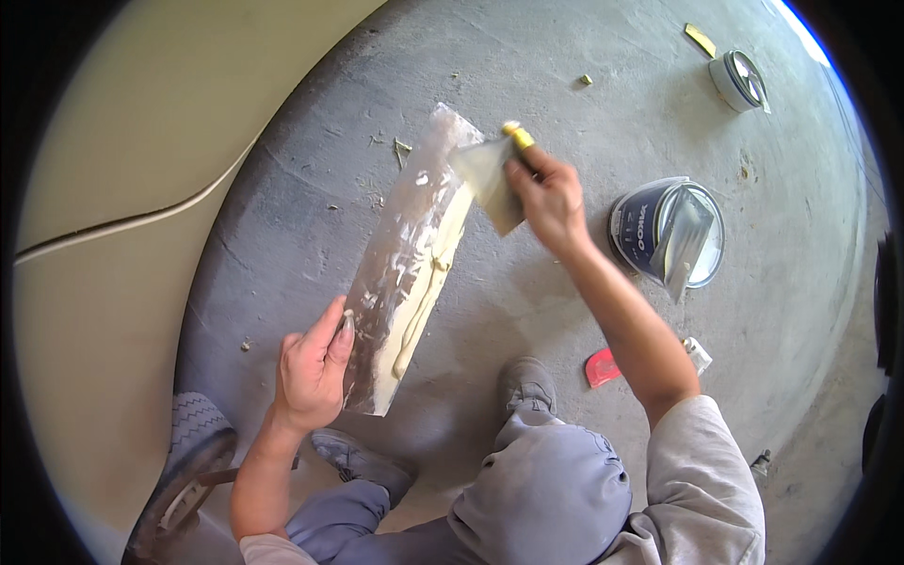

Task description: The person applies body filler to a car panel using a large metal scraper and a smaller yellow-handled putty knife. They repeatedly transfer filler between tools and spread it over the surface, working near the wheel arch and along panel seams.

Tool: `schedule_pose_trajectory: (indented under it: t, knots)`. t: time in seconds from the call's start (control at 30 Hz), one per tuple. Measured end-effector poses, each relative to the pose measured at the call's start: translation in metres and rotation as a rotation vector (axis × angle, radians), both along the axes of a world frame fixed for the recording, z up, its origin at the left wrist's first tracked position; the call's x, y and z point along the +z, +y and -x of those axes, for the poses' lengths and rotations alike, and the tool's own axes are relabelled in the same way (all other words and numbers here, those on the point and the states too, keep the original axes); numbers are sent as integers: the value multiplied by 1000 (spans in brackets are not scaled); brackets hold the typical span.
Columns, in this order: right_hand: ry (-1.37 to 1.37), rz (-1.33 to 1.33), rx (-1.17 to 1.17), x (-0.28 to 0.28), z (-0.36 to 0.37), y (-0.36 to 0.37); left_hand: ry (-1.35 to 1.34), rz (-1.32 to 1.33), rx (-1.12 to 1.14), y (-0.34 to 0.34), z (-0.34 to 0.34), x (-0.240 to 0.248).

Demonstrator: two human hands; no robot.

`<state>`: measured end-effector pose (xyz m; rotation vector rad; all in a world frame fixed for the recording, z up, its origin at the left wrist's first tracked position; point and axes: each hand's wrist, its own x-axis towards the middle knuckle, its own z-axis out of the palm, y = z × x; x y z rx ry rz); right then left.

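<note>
My left hand [313, 372] is closed on the left edge near the lower end of a long, flat metal plastering blade [391, 250], its thumb on the top face. Smears cover the blade, and a thick ridge of cream filler [419, 301] runs along its right side. In my right hand [554, 202] is a putty knife [496, 193] with a dark handle and a yellow band; motion blurs it slightly. Its wide blade overlaps the upper right edge of the long blade, apparently touching it. Any handle on the long blade is hidden.
Right of my right forearm stands a bucket [640, 221] with a metal tool across its top. A smaller tub [730, 83] is farther back, beside a yellow piece [700, 40]. A red scraper [601, 367] lies on the grey concrete floor [565, 320]. A beige wall [141, 141] rises left.
</note>
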<state>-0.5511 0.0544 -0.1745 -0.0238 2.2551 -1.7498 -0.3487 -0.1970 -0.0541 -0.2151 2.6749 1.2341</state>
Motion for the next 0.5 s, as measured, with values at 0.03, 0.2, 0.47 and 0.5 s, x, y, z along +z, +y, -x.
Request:
schedule_pose_trajectory:
  t: [0.03, 0.2, 0.47, 0.5]
  knots:
    - [0, 32, 50, 0, -15, -7, 52, -4, 23, 6, 5, 2]
    - [169, -45, 269, 1, -97, -7, 59, 36, 126, 24, 30, -8]
    - [-11, 85, 470, 25, -144, 34, -62, -67, 276, 30, 45, -27]
    - [-181, 241, 349, 24, -137, 40, -90, -143, 305, 28, 45, -26]
